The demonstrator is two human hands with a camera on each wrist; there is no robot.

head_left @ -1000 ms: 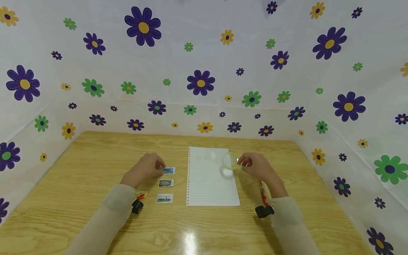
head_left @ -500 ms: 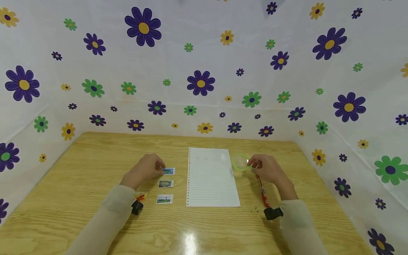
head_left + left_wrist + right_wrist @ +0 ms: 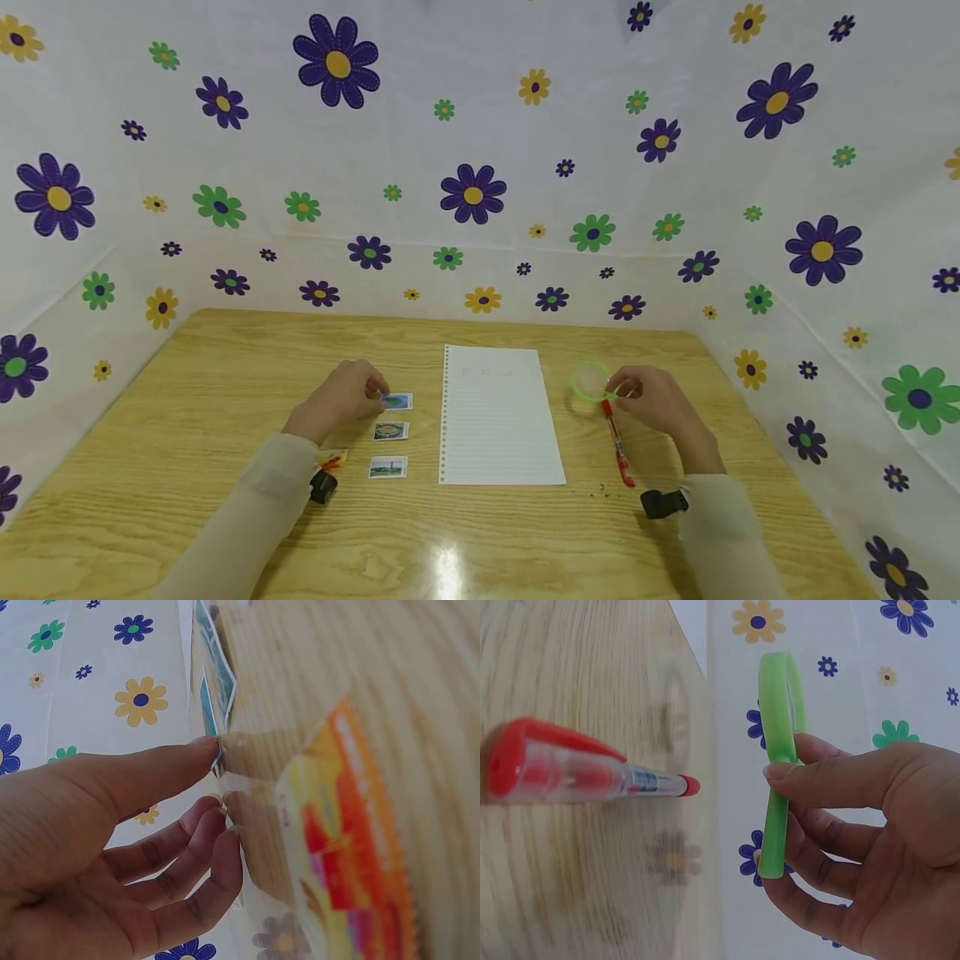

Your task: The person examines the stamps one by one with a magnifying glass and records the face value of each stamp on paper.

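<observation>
My right hand (image 3: 651,398) pinches the handle of a green magnifying glass (image 3: 778,712) between thumb and fingers. It holds the lens above the table, right of the lined paper (image 3: 498,433). My left hand (image 3: 347,392) is at the left edge of a blue postage stamp (image 3: 399,402), the farthest in a column. In the left wrist view, the thumb meets the stamp's edge; the index finger is mostly hidden. Below lie a stamp with an oval picture (image 3: 391,431) and a green landscape stamp (image 3: 387,467). An orange and yellow stamp (image 3: 337,832) lies under the left wrist.
A red-capped pen (image 3: 618,446) lies right of the paper, just below the right hand. Faint marks run along the paper's top. Small dark specks (image 3: 602,492) lie near the pen. A white flowered cloth (image 3: 480,275) encloses the wooden table (image 3: 247,358) at back and sides.
My right hand has carried the magnifying glass rightward, off the paper's right edge and over the bare wood, uncovering the pen. The left hand has stayed at the blue stamp.
</observation>
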